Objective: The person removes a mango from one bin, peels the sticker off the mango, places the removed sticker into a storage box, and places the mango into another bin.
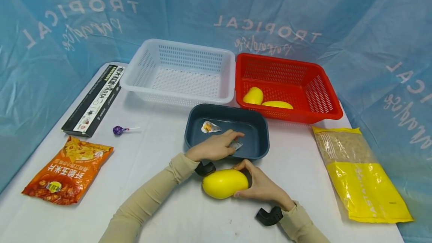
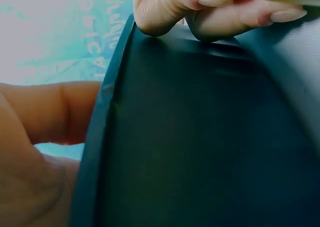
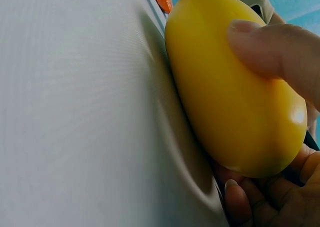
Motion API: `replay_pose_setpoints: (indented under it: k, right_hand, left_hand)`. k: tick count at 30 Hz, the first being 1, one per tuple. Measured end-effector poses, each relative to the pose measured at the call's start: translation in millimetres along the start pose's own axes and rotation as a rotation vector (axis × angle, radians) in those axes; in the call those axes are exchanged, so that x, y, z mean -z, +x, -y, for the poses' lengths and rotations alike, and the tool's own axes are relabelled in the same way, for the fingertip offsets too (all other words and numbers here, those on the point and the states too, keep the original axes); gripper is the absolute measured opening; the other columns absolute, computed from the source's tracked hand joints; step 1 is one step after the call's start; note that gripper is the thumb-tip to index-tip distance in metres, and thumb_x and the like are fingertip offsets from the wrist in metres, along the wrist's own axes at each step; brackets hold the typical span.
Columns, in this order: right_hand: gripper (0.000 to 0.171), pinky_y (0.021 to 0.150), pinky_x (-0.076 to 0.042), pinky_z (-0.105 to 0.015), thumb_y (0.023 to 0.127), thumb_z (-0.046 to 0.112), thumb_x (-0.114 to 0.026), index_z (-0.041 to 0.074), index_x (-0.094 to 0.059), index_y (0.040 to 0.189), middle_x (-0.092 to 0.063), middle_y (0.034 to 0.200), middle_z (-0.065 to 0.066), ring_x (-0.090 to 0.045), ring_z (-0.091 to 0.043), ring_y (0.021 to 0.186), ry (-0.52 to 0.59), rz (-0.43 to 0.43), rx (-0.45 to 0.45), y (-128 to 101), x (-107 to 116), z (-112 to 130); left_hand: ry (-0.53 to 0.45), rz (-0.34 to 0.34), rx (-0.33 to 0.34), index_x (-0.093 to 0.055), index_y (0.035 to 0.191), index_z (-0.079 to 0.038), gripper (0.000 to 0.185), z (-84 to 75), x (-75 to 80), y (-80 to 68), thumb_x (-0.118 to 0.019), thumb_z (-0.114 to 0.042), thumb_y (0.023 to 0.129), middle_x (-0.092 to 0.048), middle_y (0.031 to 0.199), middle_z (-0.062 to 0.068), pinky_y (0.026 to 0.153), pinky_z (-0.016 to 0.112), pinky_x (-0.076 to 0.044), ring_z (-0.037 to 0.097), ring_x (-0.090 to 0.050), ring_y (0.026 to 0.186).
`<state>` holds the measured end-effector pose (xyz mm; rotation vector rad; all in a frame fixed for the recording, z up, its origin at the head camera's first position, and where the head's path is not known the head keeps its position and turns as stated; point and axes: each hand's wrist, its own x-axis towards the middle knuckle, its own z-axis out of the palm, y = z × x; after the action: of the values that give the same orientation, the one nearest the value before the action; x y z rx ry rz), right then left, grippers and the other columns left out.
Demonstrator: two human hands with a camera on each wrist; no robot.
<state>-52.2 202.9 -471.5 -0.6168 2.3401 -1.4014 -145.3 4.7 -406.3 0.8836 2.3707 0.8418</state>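
My right hand [image 1: 261, 183] grips a yellow mango [image 1: 224, 183] on the white table, in front of the dark blue basin [image 1: 261, 152]. In the right wrist view, its thumb [image 3: 265, 49] presses on the mango's upper side, with the other fingers curled around the far end. My left hand [image 1: 216, 147] reaches over the basin's front rim, fingers extended above the floor. A small silver-white wrapped piece [image 1: 237, 145] lies right at its fingertips, partly covered. Another small white wrapped snack [image 1: 210, 126] sits at the back left of the basin. In the left wrist view, the basin wall hides the left fingertips.
A white basket [image 1: 179, 98] and a red basket [image 1: 324, 115] with yellow mangoes [image 1: 253, 96] stand behind. Left are a pasta box [image 1: 94, 100], a purple lollipop [image 1: 118, 130] and an orange snack bag [image 1: 69, 170]. A yellow pasta bag [image 1: 368, 186] lies at right.
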Motion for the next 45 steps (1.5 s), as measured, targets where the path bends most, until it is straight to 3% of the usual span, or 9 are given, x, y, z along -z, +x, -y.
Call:
replay_pose_setpoints:
  k: [6,11,17,24,30,33,37,45]
  right_hand:
    - [0.054,0.107,-0.041,-0.038,0.074,0.029,-0.084,0.015,-0.047,0.111,-0.058,0.125,-0.001,-0.054,-0.020,0.118,-0.006,-0.001,-0.010,-1,0,1]
    - [0.055,0.107,-0.041,-0.038,0.074,0.029,-0.083,0.015,-0.047,0.112,-0.058,0.126,-0.001,-0.053,-0.020,0.119,-0.004,-0.003,-0.011,0,-2,2]
    - [0.055,0.106,-0.041,-0.040,0.074,0.029,-0.083,0.015,-0.046,0.114,-0.057,0.127,-0.002,-0.053,-0.021,0.119,-0.007,-0.003,0.000,0,-2,1]
    - [0.056,0.108,-0.040,-0.040,0.075,0.028,-0.082,0.016,-0.047,0.117,-0.056,0.127,0.000,-0.051,-0.020,0.121,0.010,0.004,-0.007,-1,-1,-1]
    - [0.057,0.101,-0.042,-0.035,0.075,0.030,-0.083,0.016,-0.047,0.117,-0.058,0.120,0.001,-0.053,-0.017,0.112,-0.032,-0.002,-0.011,0,-1,-2]
    - [0.057,0.102,-0.042,-0.038,0.074,0.030,-0.083,0.017,-0.048,0.117,-0.058,0.121,0.001,-0.053,-0.018,0.114,-0.037,-0.006,-0.007,1,-1,-2]
    - [0.057,0.107,-0.041,-0.040,0.074,0.028,-0.083,0.017,-0.048,0.118,-0.057,0.126,0.000,-0.052,-0.019,0.120,-0.021,-0.007,0.006,0,-2,-2]
    - [0.063,0.105,-0.043,-0.028,0.075,0.025,-0.083,0.020,-0.047,0.127,-0.056,0.131,0.000,-0.053,-0.012,0.116,0.032,-0.010,0.049,-3,0,-1]
  left_hand:
    - [0.003,-0.009,-0.027,-0.030,0.152,-0.023,0.061,0.1,-0.2,-0.3,-0.054,-0.023,0.096,-0.032,0.155,-0.002,0.088,0.029,-0.053,0.014,-0.060,0.105]
    - [0.005,-0.033,-0.054,-0.037,0.149,-0.019,0.055,-4.9,1.8,-6.2,-0.056,-0.028,0.098,-0.039,0.150,0.000,0.094,0.031,-0.053,0.015,-0.062,0.106]
    - [-0.065,-0.076,-0.159,-0.045,0.143,-0.014,0.048,-10.9,3.3,-20.5,-0.057,-0.025,0.098,-0.045,0.146,0.002,0.095,0.034,-0.053,0.016,-0.064,0.103]
    - [-0.077,-0.119,-0.300,-0.047,0.142,-0.014,0.050,-9.1,1.9,-37.4,-0.059,-0.028,0.096,-0.043,0.151,0.002,0.104,0.044,-0.047,0.025,-0.055,0.124]
    - [-0.089,-0.128,-0.321,-0.047,0.142,-0.018,0.052,-8.5,-0.7,-52.2,-0.061,-0.032,0.094,-0.044,0.151,-0.003,0.114,0.050,-0.034,0.019,-0.040,0.140]
    - [-0.083,-0.129,-0.337,-0.048,0.142,-0.018,0.052,-7.9,-3.2,-59.6,-0.062,-0.032,0.094,-0.045,0.150,-0.003,0.116,0.049,-0.032,0.018,-0.039,0.141]
    - [-0.061,-0.135,-0.364,-0.048,0.141,-0.014,0.052,-6.0,-7.5,-70.4,-0.062,-0.030,0.094,-0.046,0.149,-0.001,0.116,0.047,-0.033,0.020,-0.041,0.139]
    - [-0.088,-0.165,-0.412,-0.047,0.140,-0.012,0.052,1.3,-17.6,-89.7,-0.064,-0.026,0.093,-0.049,0.146,0.003,0.113,0.044,-0.038,0.021,-0.045,0.136]
